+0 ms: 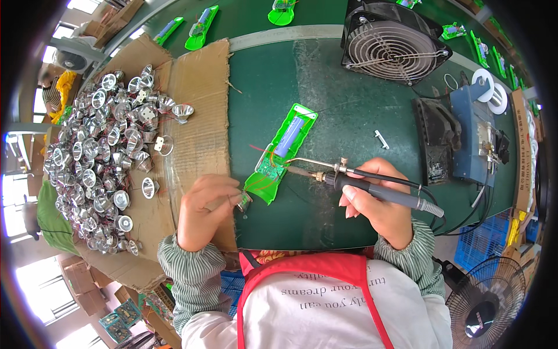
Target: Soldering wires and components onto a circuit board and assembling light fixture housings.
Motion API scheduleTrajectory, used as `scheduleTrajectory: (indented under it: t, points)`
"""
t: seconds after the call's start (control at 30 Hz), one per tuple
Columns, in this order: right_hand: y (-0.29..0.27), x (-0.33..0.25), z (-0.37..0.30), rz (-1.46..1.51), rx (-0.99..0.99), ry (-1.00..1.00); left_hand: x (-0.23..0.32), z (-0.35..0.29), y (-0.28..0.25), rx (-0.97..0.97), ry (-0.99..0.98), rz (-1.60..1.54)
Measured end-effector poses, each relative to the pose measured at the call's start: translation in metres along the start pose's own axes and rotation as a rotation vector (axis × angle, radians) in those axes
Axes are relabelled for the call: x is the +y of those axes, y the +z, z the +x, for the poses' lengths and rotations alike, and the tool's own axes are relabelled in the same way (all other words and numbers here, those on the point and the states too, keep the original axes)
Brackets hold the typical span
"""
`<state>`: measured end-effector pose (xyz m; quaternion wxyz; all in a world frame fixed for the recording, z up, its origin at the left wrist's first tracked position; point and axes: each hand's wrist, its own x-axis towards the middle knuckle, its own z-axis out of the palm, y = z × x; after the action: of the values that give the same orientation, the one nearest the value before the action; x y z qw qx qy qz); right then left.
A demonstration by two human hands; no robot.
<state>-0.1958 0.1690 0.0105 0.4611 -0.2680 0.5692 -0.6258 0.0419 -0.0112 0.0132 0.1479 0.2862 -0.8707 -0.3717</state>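
Dark green matting (325, 224) covers the workbench, with a cardboard sheet (200, 116) bearing piled silver reflector cups (113, 136) on the left. Mid-bench lies an open green flashlight housing (261, 188) containing a blue cylindrical battery (290, 137) and circuit board (271, 169). The right hand (383, 205) grips a soldering iron (402, 198), tip at the board's edge. The left hand (204, 210) bunches its fingers narrowly at a wired lamp part (244, 203); whether they pinch it, I cannot tell.
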Motion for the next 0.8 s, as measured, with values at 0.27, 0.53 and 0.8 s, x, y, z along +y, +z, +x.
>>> scheduleTrajectory:
  t: [0.27,0.53,0.8]
  points:
    - [0.004,-0.001,-0.002,-0.019,-0.022,-0.039,0.013,0.015,0.025,0.272,-0.294,-0.038]
    - [0.005,-0.003,-0.001,-0.014,-0.001,-0.026,0.018,0.022,0.031,0.228,-0.133,0.239]
    - [0.015,0.004,0.006,-0.055,-0.056,-0.069,0.02,0.025,0.039,0.143,0.005,0.164]
